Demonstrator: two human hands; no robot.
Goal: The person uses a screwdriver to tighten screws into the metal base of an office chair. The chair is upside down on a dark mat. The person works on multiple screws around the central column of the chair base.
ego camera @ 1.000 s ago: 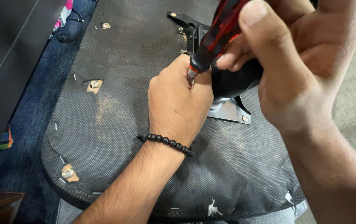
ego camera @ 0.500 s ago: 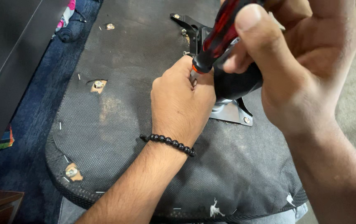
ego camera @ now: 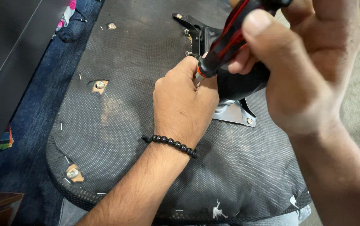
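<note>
The right hand (ego camera: 310,71) was wrapped around the red-and-black handle of a screwdriver (ego camera: 230,39), thumb laid along the grip, with the shaft angled down and to the left. The left hand (ego camera: 184,104) lay curled, knuckles up, on the upturned seat base (ego camera: 117,138), its fingers gathered at the screwdriver's tip; what they pinched was hidden, probably the shaft itself. A black bead bracelet (ego camera: 169,142) circled that wrist. Just beyond the left hand sat the metal mounting plate (ego camera: 234,115), its near corner showing a screw, with a black knob touching it. The seat's rounded, stapled edge ran along the lower left, and its broad dark fabric lay open to the left of the hands. Past that edge lay blue carpet (ego camera: 33,125).
</note>
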